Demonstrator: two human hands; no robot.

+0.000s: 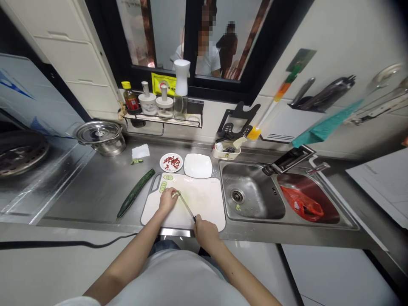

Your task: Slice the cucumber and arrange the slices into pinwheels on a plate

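Note:
On the white cutting board [204, 191], my left hand [167, 199] is closed, its fingertips pinching a small cucumber piece [177, 193]. My right hand [206, 230] grips the dark handle of a kitchen knife [187, 206]. The blade slants over the board, its tip close to the piece by my left fingers. Thin cucumber slices [163, 186] lie in a short overlapping row at the board's upper left, beyond my left hand. A whole green cucumber [135, 193] rests on the steel counter, left of the board.
Behind the board are a plate of chopped red pieces [171, 162] and a white square plate [197, 165]. A double sink [255, 191] lies to the right, with a red plastic bag [302, 206]. A lidded steel pot [103, 137] stands at left. Bottles line a wall shelf [165, 121].

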